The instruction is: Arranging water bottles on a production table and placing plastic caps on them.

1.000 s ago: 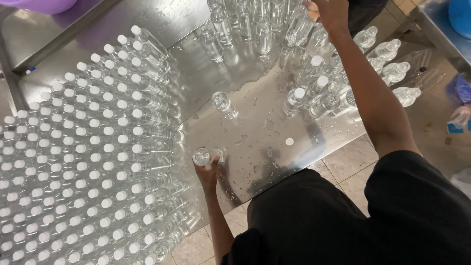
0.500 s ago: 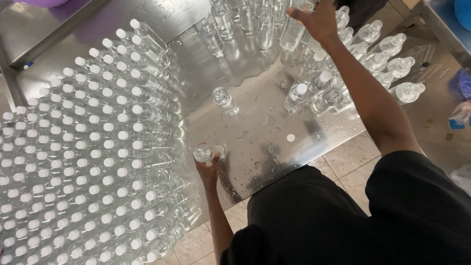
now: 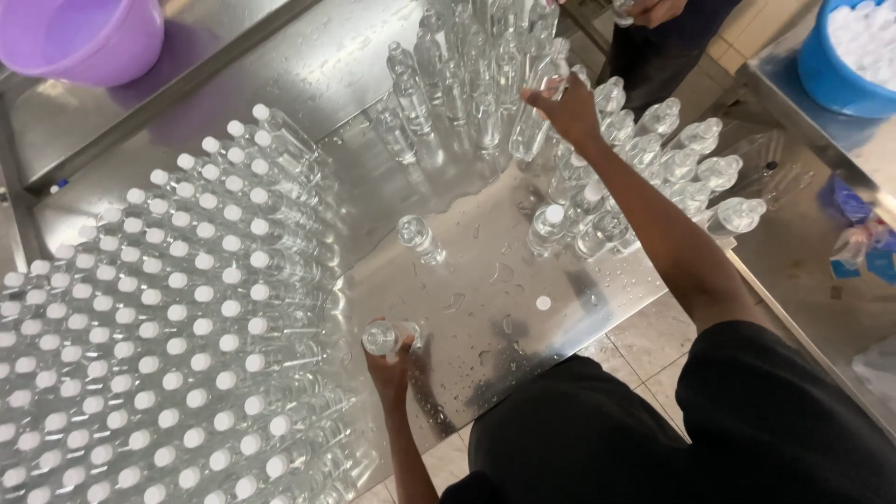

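**Two hands, two clear bottles on a wet steel tabletop**

The left hand (image 3: 390, 366) is closed around a small clear plastic bottle (image 3: 385, 336) with no cap, held at the near edge of the wet steel tabletop (image 3: 485, 308), just beside the packed block of white-capped bottles (image 3: 168, 317). The right hand (image 3: 565, 110), arm stretched far across, is clamped on a taller clear bottle (image 3: 537, 117), tilted, among the uncapped bottles (image 3: 467, 84) at the far side. Between the hands, one open bottle (image 3: 420, 238) stands alone and a loose white cap (image 3: 543, 302) lies on the wet metal. A purple basin (image 3: 84, 37) sits far left, a blue tub (image 3: 849, 56) far right. Another person's hand (image 3: 653, 9) shows at the top edge.
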